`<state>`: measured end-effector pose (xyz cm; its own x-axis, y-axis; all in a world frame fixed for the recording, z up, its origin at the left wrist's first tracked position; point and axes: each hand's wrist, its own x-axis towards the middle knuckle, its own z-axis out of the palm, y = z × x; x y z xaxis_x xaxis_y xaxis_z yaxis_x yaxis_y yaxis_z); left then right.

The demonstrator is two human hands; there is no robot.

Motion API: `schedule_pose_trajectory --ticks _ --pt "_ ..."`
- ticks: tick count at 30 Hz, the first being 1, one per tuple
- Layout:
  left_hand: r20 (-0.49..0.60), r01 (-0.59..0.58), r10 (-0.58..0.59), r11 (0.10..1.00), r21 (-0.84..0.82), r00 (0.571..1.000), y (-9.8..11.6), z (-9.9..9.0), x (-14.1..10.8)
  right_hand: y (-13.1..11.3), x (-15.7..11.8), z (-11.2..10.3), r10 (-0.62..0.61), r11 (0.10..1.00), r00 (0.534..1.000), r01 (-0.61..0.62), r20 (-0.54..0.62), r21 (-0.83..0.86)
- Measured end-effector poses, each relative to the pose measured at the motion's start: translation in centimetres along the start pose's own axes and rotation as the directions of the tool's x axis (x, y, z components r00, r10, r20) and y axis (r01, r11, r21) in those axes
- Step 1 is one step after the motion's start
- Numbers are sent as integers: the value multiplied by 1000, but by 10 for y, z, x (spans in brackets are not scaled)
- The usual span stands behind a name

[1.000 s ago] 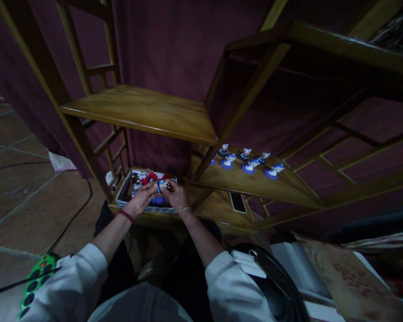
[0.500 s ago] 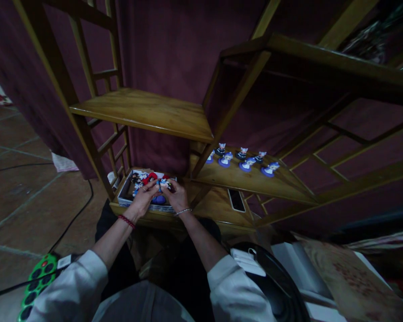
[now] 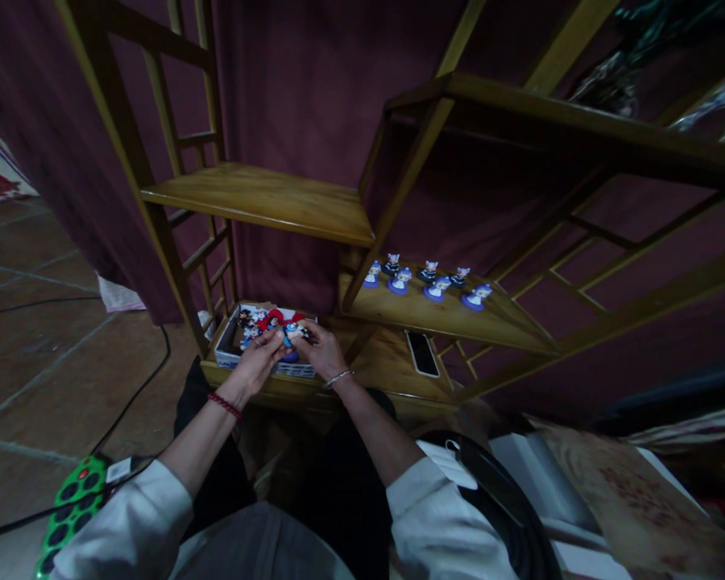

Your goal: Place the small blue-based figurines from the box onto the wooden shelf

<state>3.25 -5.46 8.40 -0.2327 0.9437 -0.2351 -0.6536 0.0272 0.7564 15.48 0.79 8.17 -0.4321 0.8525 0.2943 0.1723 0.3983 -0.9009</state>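
Between the fingertips of my left hand (image 3: 259,360) and my right hand (image 3: 321,350) is a small blue and white figurine (image 3: 292,332). Both hands are closed on it in a pinch, and the fingers cover part of it. Just under them stands a shallow white box (image 3: 229,361) with a blue pattern along its front. Several more figurines (image 3: 271,319) in red, black and white lie inside the box. Something purple in it is partly hidden behind my hands.
Several figurines on purple and dark bases (image 3: 438,287) stand in two rows on the wooden shelf (image 3: 459,329) at right. A phone (image 3: 423,353) lies on the lower board. Above the box juts another wooden shelf (image 3: 266,197). A green power strip (image 3: 72,507) is on the floor.
My hands have drawn slightly closer together around the figurine, which has tilted a little. The view has shifted slightly, so the shelf figurines appear further left and higher.
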Motion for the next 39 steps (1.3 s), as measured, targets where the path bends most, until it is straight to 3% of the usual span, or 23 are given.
schedule_pose_trajectory --ticks 13,28,39 --pt "20 -5 8 986 -165 1000 -9 -2 -17 -12 -8 -8 -44 997 992 51 115 -62" --pt "70 1 10 987 -161 998 0 1 -32 -15 -9 -10 -10 1000 997 12 72 -25" --pt "81 -71 82 990 -123 993 0 3 -37 -17 -8 -11 19 999 999 -18 42 -36"
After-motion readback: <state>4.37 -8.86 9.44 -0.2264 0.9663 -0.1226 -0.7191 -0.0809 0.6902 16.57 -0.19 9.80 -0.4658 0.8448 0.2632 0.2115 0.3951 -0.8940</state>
